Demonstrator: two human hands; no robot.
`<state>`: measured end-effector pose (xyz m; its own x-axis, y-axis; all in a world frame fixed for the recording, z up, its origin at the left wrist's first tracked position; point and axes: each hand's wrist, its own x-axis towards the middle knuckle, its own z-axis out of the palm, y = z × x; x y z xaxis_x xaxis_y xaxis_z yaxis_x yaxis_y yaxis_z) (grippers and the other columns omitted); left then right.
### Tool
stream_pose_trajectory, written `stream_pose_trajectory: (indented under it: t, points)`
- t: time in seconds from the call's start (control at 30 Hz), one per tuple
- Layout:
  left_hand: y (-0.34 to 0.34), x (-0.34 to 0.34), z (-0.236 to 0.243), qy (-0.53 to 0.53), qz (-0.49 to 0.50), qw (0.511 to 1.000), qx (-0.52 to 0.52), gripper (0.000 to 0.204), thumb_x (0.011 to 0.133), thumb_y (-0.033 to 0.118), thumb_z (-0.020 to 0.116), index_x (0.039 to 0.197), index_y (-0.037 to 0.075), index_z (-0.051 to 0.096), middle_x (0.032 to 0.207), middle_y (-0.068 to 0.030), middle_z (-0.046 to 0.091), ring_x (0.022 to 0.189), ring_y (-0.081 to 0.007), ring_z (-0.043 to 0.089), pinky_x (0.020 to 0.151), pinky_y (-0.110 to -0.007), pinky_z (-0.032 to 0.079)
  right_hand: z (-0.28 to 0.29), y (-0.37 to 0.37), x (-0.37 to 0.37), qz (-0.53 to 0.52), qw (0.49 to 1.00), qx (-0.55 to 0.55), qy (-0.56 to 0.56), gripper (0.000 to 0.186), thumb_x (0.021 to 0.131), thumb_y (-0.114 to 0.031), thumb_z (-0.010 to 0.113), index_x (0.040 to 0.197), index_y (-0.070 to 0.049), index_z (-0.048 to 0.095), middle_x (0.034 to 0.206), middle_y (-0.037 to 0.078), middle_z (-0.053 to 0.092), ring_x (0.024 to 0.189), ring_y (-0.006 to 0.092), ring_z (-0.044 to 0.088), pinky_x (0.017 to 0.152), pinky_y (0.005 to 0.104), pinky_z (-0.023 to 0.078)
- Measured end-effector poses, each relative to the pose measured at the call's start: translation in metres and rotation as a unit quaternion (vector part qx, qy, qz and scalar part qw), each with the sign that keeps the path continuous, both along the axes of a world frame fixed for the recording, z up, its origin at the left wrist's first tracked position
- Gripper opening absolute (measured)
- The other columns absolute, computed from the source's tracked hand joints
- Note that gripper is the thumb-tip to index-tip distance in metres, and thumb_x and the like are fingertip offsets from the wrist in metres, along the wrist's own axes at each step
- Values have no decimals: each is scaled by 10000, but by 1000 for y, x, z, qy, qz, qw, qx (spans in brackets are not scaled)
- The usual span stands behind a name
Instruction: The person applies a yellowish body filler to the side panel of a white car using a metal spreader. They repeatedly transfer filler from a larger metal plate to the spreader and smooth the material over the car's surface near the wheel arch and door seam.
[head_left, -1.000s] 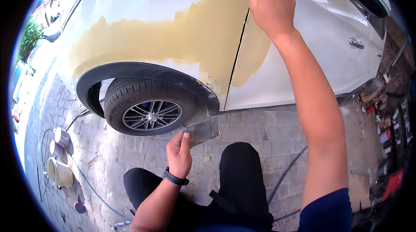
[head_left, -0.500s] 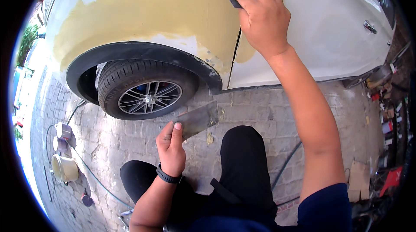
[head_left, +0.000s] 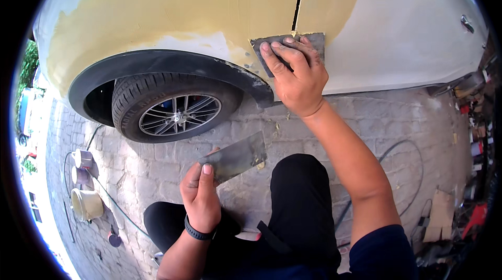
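My right hand (head_left: 300,73) presses a dark, flat putty spreader (head_left: 316,44) against the car's side, across the lower end of the door gap. Its fingers lie over the blade, with the thumb side hidden. A little yellowish putty shows along the spreader's upper edge. Beige body filler (head_left: 219,3) covers much of the white car panel (head_left: 397,34) on both sides of the gap. Lower down, my left hand (head_left: 201,191) pinches a grey rectangular putty plate (head_left: 235,157) between thumb and fingers, held apart from the car. A bit of filler sticks near the plate's far corner.
A black wheel arch trim (head_left: 157,58) and a tyre with a silver rim (head_left: 180,115) are left of the hands. A cream bucket (head_left: 88,204) and cans (head_left: 82,158) stand on the paving at left. A hose (head_left: 123,214) crosses the paving; cardboard (head_left: 439,214) lies at right.
My right hand has brought the spreader down along the door gap, its blade now turned nearly level. The left hand with the plate has shifted slightly down and left.
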<state>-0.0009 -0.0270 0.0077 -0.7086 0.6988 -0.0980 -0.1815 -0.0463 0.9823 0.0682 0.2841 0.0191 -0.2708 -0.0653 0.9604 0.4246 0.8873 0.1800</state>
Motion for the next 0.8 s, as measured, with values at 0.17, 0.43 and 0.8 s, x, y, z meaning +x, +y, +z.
stream_pose_trajectory:
  t: [0.17,0.43,0.8]
  points:
    - [4,4,2,11,0,1000,1,400,1138,221,551,1395,-65,662,1009,6,636,920,-78,575,806,-236,507,-48,-4,9,20,999,-35,-14,289,853,-146,794,1127,-226,838,1079,-59,703,1015,202,701,999,406,582]
    - [16,-4,-12,6,-21,999,38,252,1138,200,555,1104,-9,691,955,28,648,866,-53,554,772,-247,479,-35,-39,57,123,948,-280,-85,345,891,-1,718,1204,-126,793,1100,-7,705,1015,215,703,932,378,580]
    - [18,14,25,76,-52,987,128,288,1158,197,496,1147,-15,690,1020,-4,688,953,-79,582,884,-261,475,33,-147,117,553,486,-676,-29,274,1029,-33,665,1284,52,721,1311,78,652,1084,132,640,925,280,502]
